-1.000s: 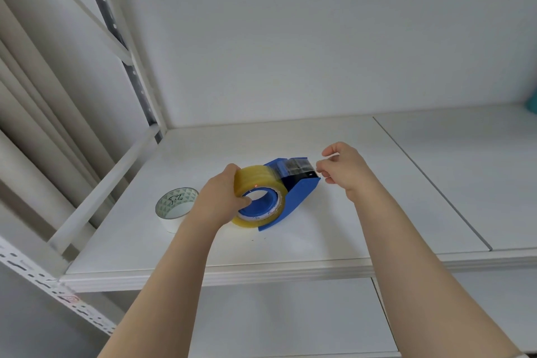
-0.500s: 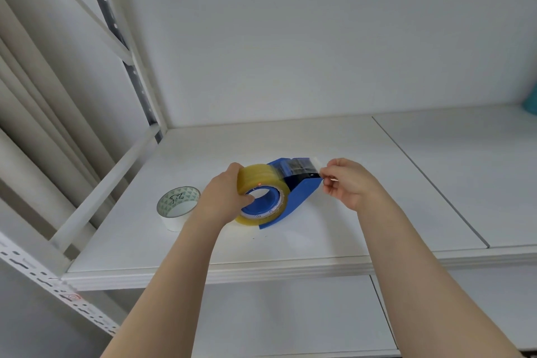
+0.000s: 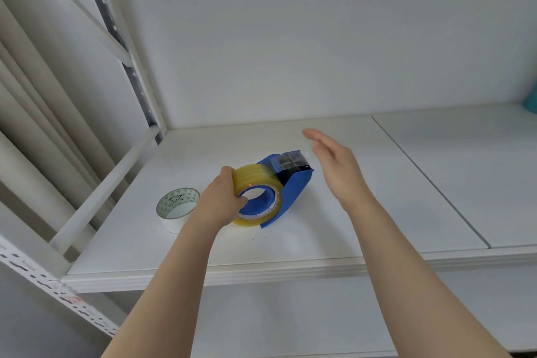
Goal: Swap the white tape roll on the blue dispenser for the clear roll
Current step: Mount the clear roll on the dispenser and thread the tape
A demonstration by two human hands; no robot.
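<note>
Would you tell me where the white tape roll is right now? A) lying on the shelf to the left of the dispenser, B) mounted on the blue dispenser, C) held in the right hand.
A: the white tape roll lies on the shelf, left of the blue dispenser.

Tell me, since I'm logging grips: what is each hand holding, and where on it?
The left hand grips the clear roll by its outer rim, on the blue dispenser. The right hand is open, holding nothing.

Two tape rolls (image 3: 257,194) (image 3: 177,208), one dispenser (image 3: 293,186), two hands (image 3: 220,203) (image 3: 338,171).
</note>
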